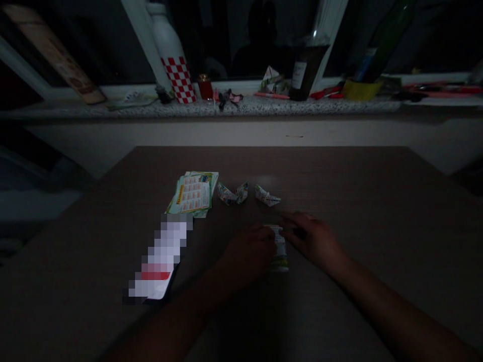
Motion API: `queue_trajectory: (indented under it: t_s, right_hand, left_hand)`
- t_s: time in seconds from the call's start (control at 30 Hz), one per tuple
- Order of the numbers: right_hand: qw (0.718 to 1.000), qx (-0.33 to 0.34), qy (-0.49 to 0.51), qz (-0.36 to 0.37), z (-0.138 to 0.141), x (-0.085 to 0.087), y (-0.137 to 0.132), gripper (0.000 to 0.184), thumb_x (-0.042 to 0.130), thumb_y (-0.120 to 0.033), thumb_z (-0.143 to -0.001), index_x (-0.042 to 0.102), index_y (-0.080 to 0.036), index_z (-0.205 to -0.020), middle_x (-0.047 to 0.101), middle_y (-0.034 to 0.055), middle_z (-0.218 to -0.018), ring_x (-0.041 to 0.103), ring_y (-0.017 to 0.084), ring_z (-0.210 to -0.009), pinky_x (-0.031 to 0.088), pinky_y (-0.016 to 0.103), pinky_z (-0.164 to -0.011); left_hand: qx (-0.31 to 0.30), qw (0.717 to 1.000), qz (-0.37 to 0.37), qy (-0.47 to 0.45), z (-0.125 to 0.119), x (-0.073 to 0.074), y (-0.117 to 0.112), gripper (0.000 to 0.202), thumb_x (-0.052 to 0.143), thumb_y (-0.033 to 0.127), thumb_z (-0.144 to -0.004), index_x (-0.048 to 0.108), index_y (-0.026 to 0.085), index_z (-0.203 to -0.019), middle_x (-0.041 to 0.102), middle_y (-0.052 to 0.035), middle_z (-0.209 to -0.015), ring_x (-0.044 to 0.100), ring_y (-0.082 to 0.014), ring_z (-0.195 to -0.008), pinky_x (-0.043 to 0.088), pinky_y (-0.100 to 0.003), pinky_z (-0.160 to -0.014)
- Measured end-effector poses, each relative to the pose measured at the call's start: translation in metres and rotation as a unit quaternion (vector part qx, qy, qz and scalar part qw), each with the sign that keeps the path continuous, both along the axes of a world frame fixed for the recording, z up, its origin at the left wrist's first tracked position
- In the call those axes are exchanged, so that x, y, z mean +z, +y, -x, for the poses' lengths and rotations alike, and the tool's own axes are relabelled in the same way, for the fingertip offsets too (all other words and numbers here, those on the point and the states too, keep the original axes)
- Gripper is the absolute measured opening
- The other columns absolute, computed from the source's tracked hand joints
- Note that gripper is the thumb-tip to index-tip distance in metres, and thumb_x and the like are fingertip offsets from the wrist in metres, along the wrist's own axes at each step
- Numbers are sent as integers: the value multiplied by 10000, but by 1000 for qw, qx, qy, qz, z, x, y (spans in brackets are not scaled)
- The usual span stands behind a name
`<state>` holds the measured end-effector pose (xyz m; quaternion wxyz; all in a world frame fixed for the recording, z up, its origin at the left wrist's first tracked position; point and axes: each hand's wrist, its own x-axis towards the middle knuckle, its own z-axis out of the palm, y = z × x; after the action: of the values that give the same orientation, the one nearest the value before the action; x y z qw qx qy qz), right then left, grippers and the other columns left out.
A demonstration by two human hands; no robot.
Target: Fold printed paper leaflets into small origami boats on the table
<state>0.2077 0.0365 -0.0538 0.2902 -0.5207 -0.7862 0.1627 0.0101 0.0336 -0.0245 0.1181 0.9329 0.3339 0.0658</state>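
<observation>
A small printed paper sheet (pixel 280 251), green along its lower edge, lies on the table in front of me. My left hand (pixel 249 251) covers its left side, with bent fingers closed on the paper and the fingertips partly hidden in shadow. Just to the right is my right hand (pixel 315 239), its thumb and fingers apart near the sheet's upper right edge; no object shows between them. Beyond the hands sit a folded paper shape (pixel 233 194) with two raised points and a folded paper boat (pixel 267 196).
A stack of printed calendar sheets (pixel 192 193) lies at the left, with a phone (pixel 160 261), its screen lit and blurred, nearer me. Along the granite windowsill (pixel 249 105) stand a checkered bottle (pixel 175 60), a small red jar (pixel 205 87) and a dark cup (pixel 307 70).
</observation>
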Motion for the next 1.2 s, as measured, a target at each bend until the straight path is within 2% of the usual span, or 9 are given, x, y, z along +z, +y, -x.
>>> queue_trajectory:
  t_s: [0.17, 0.37, 0.5, 0.6, 0.73, 0.83, 0.97, 1.1, 1.2]
  right_hand:
    - [999, 32, -24, 25, -10, 2, -8, 604, 711, -216, -737, 492, -197, -1299, 667, 97, -1074, 592, 253, -998, 472, 425, -885]
    - [994, 50, -53, 83, -16, 9, -17, 867, 805, -273, -590, 418, -235, -1365, 580, 96, -1195, 518, 279, -1104, 420, 441, -952]
    - [992, 64, -66, 87, -18, 9, -18, 939, 801, -341, -583, 357, -238, -1405, 511, 102, -1325, 445, 298, -1217, 359, 466, -1018]
    - [991, 73, -88, 72, -19, 6, -16, 981, 778, -438, -599, 318, -204, -1432, 343, 135, -1476, 334, 324, -1317, 302, 491, -1057]
    - [990, 79, -97, 61, -16, 4, -14, 928, 796, -455, -558, 426, -207, -1372, 261, 144, -1516, 283, 349, -1348, 281, 505, -1063]
    - [993, 77, -61, 61, -13, 6, -15, 877, 818, -375, -543, 467, -231, -1333, 289, 131, -1502, 308, 345, -1338, 295, 501, -1059]
    - [992, 104, 33, 65, -8, 8, -17, 813, 790, -251, -610, 431, -259, -1339, 453, 96, -1392, 412, 291, -1274, 345, 456, -1044]
    - [983, 120, 108, 86, -4, 4, -20, 861, 737, -131, -673, 319, -299, -1407, 587, 57, -1240, 536, 230, -1145, 420, 399, -985]
    - [980, 109, 144, 85, -3, -1, -21, 878, 709, -91, -694, 272, -290, -1429, 678, 29, -1038, 598, 214, -1050, 444, 393, -955]
  left_hand:
    - [-2, 1000, 5, -25, 1, -4, 1, 166, 515, 193, -883, 669, 160, -830, 620, -48, -929, 558, -175, -899, 452, -292, -836]
    - [-5, 999, -1, -38, 1, -6, 1, 185, 495, 187, -886, 665, 162, -817, 616, -51, -916, 561, -174, -881, 454, -305, -823]
    - [-3, 999, 2, -37, 1, -4, 1, 181, 495, 187, -886, 663, 165, -822, 613, -51, -912, 556, -177, -878, 458, -311, -810]
    - [-9, 999, 2, -33, 2, -3, 1, 172, 495, 191, -888, 657, 160, -842, 611, -54, -920, 552, -180, -882, 459, -311, -812]
    - [-5, 1000, 3, -30, 1, -1, -1, 144, 501, 179, -879, 644, 168, -897, 611, -57, -963, 548, -199, -926, 459, -333, -840]
    - [25, 998, 10, -55, 2, 0, -3, 199, 520, 137, -844, 598, 171, -1024, 586, -68, -1105, 524, -218, -1029, 442, -357, -910]
    - [75, 991, 6, -114, 3, -4, -4, 545, 610, 127, -749, 432, 181, -1261, 460, -98, -1328, 398, -257, -1231, 347, -416, -1042]
    - [109, 983, 10, -147, 5, -13, -1, 647, 641, 165, -726, 353, 185, -1305, 512, -107, -1268, 458, -265, -1171, 376, -441, -997]
    - [136, 981, -11, -139, 6, -15, 2, 453, 624, 158, -744, 481, 198, -1172, 582, -84, -1134, 525, -253, -1060, 422, -415, -913]
